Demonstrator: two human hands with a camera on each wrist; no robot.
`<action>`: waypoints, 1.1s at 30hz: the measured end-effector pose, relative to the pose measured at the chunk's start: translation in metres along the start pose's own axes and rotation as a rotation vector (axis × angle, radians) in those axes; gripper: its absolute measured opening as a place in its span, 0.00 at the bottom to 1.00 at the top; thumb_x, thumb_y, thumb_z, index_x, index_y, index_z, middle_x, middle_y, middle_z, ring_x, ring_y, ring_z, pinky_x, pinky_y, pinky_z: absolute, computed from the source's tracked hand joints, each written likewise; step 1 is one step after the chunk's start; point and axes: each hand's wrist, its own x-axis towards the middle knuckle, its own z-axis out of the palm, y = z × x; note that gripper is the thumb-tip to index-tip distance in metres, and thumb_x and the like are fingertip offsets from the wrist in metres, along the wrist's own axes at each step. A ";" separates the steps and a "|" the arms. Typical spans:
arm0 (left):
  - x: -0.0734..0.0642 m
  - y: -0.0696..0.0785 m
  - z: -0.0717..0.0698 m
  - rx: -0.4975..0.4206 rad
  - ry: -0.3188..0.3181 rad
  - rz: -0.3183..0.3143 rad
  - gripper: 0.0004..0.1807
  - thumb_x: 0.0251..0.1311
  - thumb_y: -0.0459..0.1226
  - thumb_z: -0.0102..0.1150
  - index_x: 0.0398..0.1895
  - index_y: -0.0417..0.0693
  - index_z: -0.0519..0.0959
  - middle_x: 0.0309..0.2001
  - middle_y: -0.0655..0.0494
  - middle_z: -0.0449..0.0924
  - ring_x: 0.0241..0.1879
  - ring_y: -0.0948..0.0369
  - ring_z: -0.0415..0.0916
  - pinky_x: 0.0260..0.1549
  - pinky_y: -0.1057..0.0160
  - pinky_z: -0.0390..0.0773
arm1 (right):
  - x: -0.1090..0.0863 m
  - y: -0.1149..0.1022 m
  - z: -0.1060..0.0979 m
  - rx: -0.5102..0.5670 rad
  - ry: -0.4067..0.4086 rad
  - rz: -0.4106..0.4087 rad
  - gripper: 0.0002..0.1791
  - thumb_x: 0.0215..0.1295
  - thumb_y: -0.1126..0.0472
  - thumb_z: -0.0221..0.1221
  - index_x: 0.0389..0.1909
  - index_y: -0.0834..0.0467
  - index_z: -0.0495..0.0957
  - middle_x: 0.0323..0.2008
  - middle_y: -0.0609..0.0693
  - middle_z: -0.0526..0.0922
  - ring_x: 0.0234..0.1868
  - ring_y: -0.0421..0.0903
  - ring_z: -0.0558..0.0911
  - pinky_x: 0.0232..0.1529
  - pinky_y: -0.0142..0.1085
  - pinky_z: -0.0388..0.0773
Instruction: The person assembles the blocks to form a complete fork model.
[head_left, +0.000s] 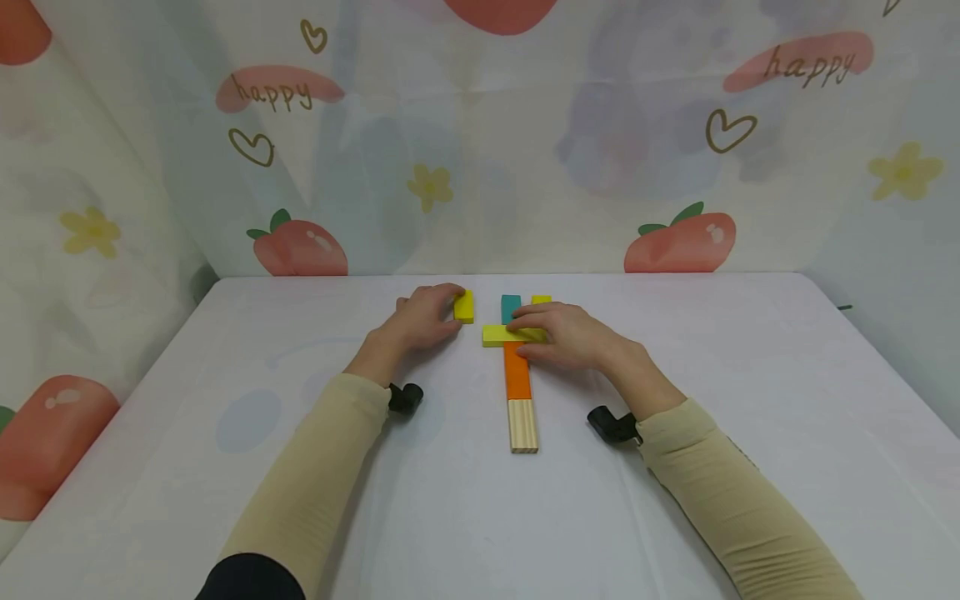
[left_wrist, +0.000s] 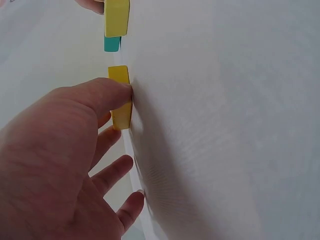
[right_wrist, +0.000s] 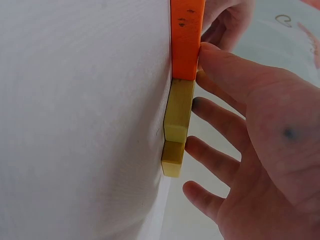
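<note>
Between thumb and index finger, my left hand (head_left: pixel 427 317) pinches a small yellow block (head_left: pixel 464 307) at the far side of the table. In the left wrist view the thumb lies on the near face of that yellow block (left_wrist: pixel 120 116), other fingers spread behind it. My right hand (head_left: pixel 567 333) rests over a lime-yellow block (head_left: pixel 493 336) lying crosswise. Its thumb touches the side of an orange block (head_left: pixel 517 375), fingers loosely bent. Behind the crosspiece are a teal block (head_left: pixel 511 307) and another yellow block (head_left: pixel 541 298), partly hidden by the right hand.
A plain wood block (head_left: pixel 522 427) continues the line from the orange one toward me. All of it lies on a white-covered table (head_left: pixel 450 517). The table's far edge runs just beyond the blocks, against a printed curtain (head_left: pixel 480 167).
</note>
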 end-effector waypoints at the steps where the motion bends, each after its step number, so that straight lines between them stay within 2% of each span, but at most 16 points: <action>1: 0.000 0.000 0.000 0.002 -0.001 0.001 0.31 0.70 0.41 0.59 0.76 0.51 0.66 0.75 0.53 0.67 0.74 0.49 0.59 0.71 0.30 0.50 | 0.000 0.000 0.000 -0.001 0.001 -0.002 0.24 0.71 0.52 0.63 0.65 0.56 0.79 0.70 0.57 0.73 0.74 0.60 0.67 0.74 0.60 0.59; 10: 0.002 -0.001 0.002 0.014 0.002 0.010 0.31 0.70 0.41 0.59 0.76 0.51 0.66 0.74 0.53 0.67 0.74 0.49 0.60 0.71 0.29 0.50 | 0.000 0.001 0.000 -0.012 0.004 -0.010 0.24 0.71 0.52 0.63 0.65 0.56 0.79 0.70 0.58 0.73 0.73 0.60 0.67 0.73 0.60 0.59; 24: 0.004 0.000 0.002 0.020 -0.001 0.005 0.31 0.71 0.42 0.59 0.76 0.52 0.66 0.75 0.54 0.67 0.75 0.50 0.59 0.72 0.35 0.53 | 0.000 0.000 0.000 -0.005 0.005 -0.019 0.24 0.71 0.53 0.63 0.65 0.56 0.79 0.70 0.56 0.74 0.73 0.60 0.67 0.73 0.60 0.59; 33: 0.004 0.002 0.003 0.010 -0.012 0.025 0.31 0.70 0.41 0.59 0.75 0.51 0.66 0.75 0.53 0.67 0.75 0.51 0.60 0.73 0.37 0.54 | 0.000 -0.001 -0.001 0.008 0.001 -0.013 0.24 0.71 0.54 0.64 0.64 0.57 0.79 0.70 0.58 0.74 0.73 0.60 0.68 0.74 0.57 0.60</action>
